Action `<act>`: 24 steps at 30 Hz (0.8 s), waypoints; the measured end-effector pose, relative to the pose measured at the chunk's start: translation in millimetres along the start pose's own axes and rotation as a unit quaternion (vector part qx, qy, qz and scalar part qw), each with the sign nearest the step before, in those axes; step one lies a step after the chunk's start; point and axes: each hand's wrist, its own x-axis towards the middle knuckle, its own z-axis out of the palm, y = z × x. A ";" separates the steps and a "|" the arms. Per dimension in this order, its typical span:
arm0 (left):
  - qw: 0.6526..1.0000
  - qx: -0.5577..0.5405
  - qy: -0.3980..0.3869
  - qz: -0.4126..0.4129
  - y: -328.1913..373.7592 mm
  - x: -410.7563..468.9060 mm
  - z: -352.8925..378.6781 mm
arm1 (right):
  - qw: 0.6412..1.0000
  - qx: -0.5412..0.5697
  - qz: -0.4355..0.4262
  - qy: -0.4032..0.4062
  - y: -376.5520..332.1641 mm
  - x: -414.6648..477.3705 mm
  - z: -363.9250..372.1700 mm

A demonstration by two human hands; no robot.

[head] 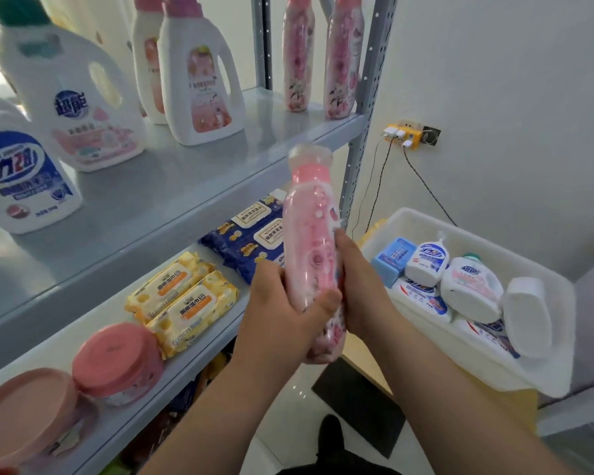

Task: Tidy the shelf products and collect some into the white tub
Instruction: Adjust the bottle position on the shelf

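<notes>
Both my hands hold a tall pink bottle (311, 234) with a clear cap, upright and slightly tilted, in front of the shelf edge. My left hand (285, 310) grips its lower body, thumb across the front. Wrapped round the bottle's right side is my right hand (360, 286). To the right stands the white tub (542, 371), holding several white detergent bottles (467, 289) and a blue packet (390, 258). On the upper shelf (192, 180) two matching pink bottles (343, 56) stand at the right end, and several white detergent jugs (199, 73) stand further left.
The lower shelf carries yellow wipe packs (182, 296), blue wipe packs (251, 241) and pink-lidded jars (117, 361). A grey shelf upright (364, 108) rises just behind the held bottle. A yellow wall socket (405, 135) trails cables towards the tub. The tub rests on a yellow surface.
</notes>
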 end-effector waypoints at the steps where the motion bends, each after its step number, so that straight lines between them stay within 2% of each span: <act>1: 1.000 0.016 0.001 0.015 3.2 6.3 1.0 | 0.999 0.041 0.018 -0.006 -6.0 5.3 -1.6; 3: 0.998 0.049 0.000 0.037 12.2 19.0 3.2 | 0.996 0.087 0.018 -0.025 -17.4 17.4 -4.5; 6: 0.997 0.061 0.001 0.042 23.7 41.3 7.2 | 0.996 0.079 -0.030 -0.033 -35.1 36.3 -8.6; 10: 0.999 0.035 0.009 0.036 38.9 87.7 6.0 | 0.992 0.013 -0.118 -0.041 -67.9 63.7 -10.2; 15: 0.996 0.023 0.048 0.069 80.6 150.1 -0.4 | 0.967 -0.105 -0.228 -0.054 -133.1 98.3 -2.9; 24: 0.987 0.046 0.124 0.094 125.2 252.7 -4.9 | 0.911 -0.261 -0.314 -0.058 -214.9 181.9 8.2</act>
